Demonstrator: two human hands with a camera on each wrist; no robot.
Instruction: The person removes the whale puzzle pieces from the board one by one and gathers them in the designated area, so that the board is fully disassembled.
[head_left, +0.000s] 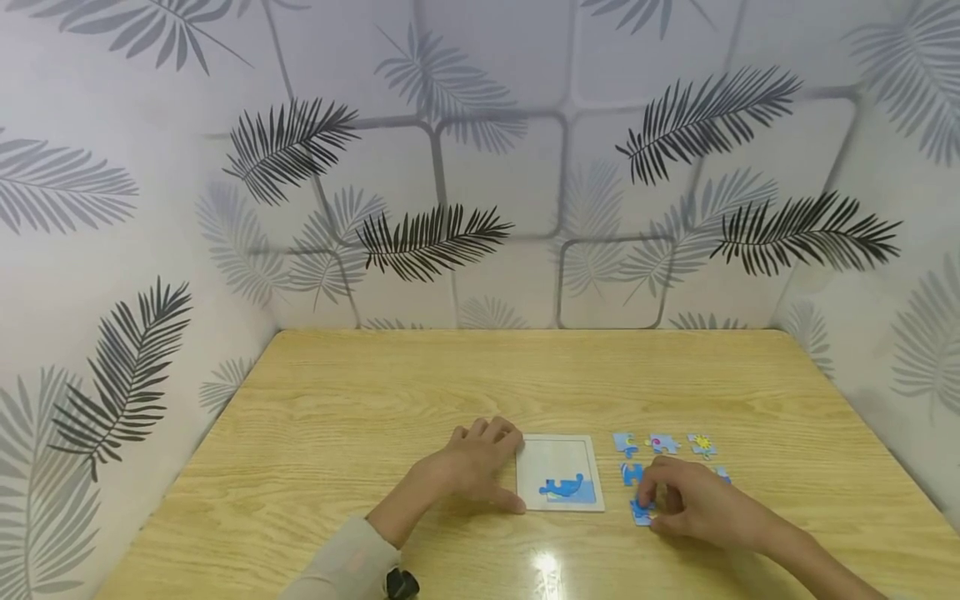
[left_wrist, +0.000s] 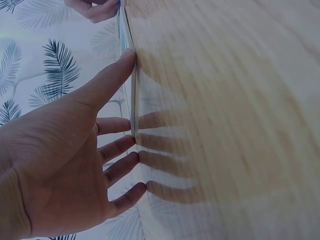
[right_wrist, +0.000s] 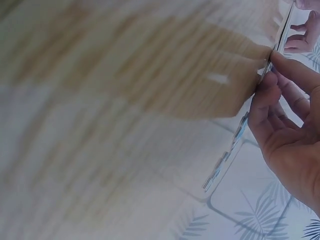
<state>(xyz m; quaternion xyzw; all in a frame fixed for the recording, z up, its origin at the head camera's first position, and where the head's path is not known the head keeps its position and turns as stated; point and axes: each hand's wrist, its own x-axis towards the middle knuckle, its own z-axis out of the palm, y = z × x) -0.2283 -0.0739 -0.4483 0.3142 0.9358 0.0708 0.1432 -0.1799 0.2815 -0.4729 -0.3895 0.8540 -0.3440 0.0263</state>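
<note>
A square white puzzle tray [head_left: 551,457] lies on the table, with joined blue jigsaw pieces [head_left: 572,488] in its lower right part. My left hand [head_left: 480,465] is spread at the tray's left side, its thumb [left_wrist: 120,64] and fingers at the edge. Right of the tray, my right hand [head_left: 697,502] pinches a blue jigsaw piece [head_left: 642,513] between thumb and index finger, low at the tabletop. The fingers partly cover that piece. Just above it lies another blue piece [head_left: 632,473].
Behind the right hand, a row holds a blue piece with yellow [head_left: 624,442], one with a pink swirl [head_left: 663,443] and one with a yellow flower [head_left: 702,444]. Another piece [head_left: 723,474] shows past the knuckles. A leaf-patterned wall [head_left: 495,283] borders the wooden table [head_left: 360,392].
</note>
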